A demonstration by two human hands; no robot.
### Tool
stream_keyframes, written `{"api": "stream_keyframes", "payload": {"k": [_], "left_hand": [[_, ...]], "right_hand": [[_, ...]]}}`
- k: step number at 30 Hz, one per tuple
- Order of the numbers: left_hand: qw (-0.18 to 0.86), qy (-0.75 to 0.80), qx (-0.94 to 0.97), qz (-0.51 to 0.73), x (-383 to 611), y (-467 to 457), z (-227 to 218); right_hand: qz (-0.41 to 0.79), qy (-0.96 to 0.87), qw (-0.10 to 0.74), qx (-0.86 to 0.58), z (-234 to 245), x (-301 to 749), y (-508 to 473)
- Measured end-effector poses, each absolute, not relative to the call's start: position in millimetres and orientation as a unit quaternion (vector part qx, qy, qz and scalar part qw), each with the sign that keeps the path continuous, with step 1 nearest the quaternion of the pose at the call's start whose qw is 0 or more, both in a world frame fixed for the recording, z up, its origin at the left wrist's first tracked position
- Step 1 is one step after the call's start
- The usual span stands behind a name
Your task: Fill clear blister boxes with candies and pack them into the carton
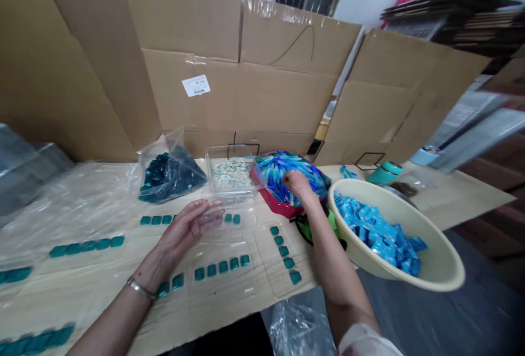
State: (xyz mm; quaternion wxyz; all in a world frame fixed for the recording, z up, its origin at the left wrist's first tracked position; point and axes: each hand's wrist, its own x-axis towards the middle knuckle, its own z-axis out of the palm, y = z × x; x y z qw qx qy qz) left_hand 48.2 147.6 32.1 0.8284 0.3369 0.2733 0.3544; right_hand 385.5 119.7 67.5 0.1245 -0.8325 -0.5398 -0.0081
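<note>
My left hand (192,223) is above the table with its fingers stretched out, close to a clear plastic sleeve with teal square pieces (232,218). Nothing I can make out is in it. Over a red tray (274,203) heaped with slim blue packets (273,167), my right hand (298,185) has its fingers curled together. Whatever they grip, if anything, is hidden. More clear sleeves lie around, each with a row of teal squares, such as the row (222,266) in front and the slanting row (284,250) on the right.
A bag of dark teal pieces (172,175) and a clear box of small printed pieces (229,173) stand at the back. At the right, a cream basin (447,274) holds blue packets, with a turquoise bottle (385,172) behind it. Cardboard walls (283,99) enclose the table.
</note>
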Motion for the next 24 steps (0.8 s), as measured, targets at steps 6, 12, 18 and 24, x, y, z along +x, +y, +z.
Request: {"api": "stream_keyframes", "payload": {"k": [6,12,18,24], "left_hand": [[0.835,0.291,0.320,0.341,44,141,28],[0.852,0.288,0.339,0.275,51,129,29],[0.856,0.287,0.333,0.273,48,130,22],[0.871,0.269,0.314,0.267,49,127,20]], "right_hand": [[0.047,-0.625,0.289,-0.723,65,381,123],[0.112,-0.756,0.232,-0.602,84,321,187],[0.132,-0.770,0.049,-0.623,64,300,245],[0.134,-0.771,0.030,-0.622,47,304,266]]}}
